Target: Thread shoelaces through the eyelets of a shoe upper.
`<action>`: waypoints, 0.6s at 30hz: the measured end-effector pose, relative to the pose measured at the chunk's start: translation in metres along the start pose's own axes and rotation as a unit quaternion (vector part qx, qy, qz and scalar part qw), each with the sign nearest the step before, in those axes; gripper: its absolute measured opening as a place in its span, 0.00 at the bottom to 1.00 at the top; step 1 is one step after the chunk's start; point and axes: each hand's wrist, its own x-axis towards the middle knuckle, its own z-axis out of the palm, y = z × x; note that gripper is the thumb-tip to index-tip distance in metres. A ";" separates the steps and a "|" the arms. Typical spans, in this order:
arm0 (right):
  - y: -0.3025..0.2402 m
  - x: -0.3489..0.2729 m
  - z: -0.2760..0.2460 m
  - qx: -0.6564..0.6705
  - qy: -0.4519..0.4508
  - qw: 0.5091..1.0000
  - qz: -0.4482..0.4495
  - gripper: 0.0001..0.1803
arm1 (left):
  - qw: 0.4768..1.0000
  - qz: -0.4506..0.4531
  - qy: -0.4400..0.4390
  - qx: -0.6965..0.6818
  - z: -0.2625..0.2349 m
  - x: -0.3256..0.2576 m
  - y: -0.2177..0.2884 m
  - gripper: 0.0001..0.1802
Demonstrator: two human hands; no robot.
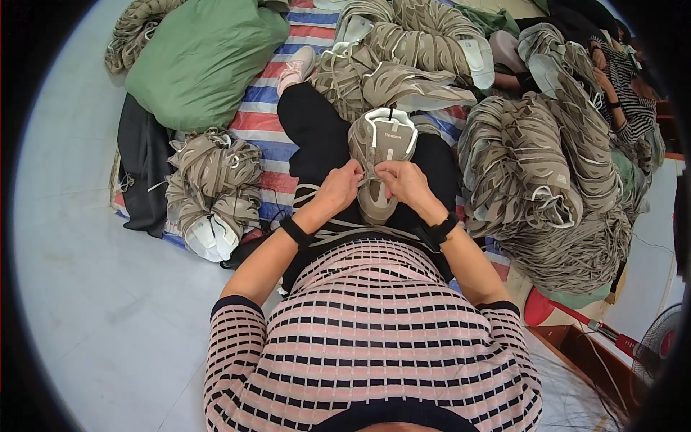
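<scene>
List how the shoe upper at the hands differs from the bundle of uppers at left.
The shoe upper is a single piece; the bundle packs many together. The left hand and right hand are on the shoe upper; the bundle lies untouched on the striped sheet. The shoe upper is smaller than the bundle. Both show brown and white.

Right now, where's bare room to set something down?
Free: pale grey floor left of black cloth; red-white-blue striped sheet between green cloth sack and black trouser leg. Crowded: right side, heaped with taupe shoe uppers.
</scene>
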 end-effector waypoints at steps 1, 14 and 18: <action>0.000 0.000 0.000 0.005 0.009 1.000 -0.007 0.11 | 1.000 -0.001 0.000 0.001 0.002 -0.001 0.000 0.03; 0.006 -0.002 0.011 -0.006 0.090 0.991 -0.102 0.08 | 0.985 0.046 0.054 0.155 0.008 -0.002 0.012 0.06; 0.010 0.005 0.007 -0.008 0.102 0.984 -0.144 0.09 | 0.983 -0.170 -0.033 -0.067 -0.005 0.010 0.033 0.07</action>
